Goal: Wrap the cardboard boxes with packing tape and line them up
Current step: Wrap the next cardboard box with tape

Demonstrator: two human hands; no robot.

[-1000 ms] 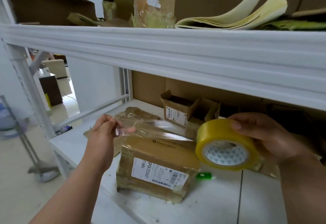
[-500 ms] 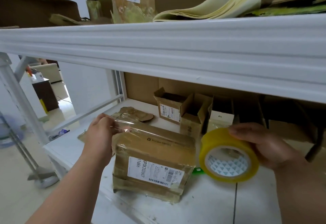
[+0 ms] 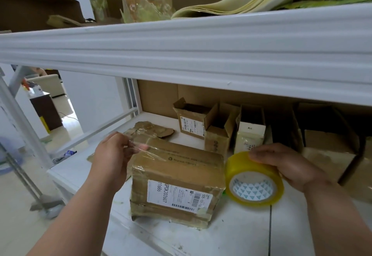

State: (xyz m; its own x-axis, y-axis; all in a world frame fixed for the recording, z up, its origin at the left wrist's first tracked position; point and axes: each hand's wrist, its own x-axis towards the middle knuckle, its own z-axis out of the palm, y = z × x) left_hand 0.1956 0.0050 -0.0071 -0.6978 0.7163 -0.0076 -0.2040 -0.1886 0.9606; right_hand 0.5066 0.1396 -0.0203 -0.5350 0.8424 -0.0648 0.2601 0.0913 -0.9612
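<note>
From my feed the scene is evenly and softly lit, brightest at nine o'clock where daylight washes out the pale floor [image 3: 14,205] and wall, while the recess under the upper shelf beam [image 3: 201,58] at three o'clock sinks into dim shadow. I see a streak of glare on the clear tape strip [image 3: 141,151] near centre. Wide-angle distortion bows the beam, and the edges at seven and five o'clock look soft and smeared.
</note>
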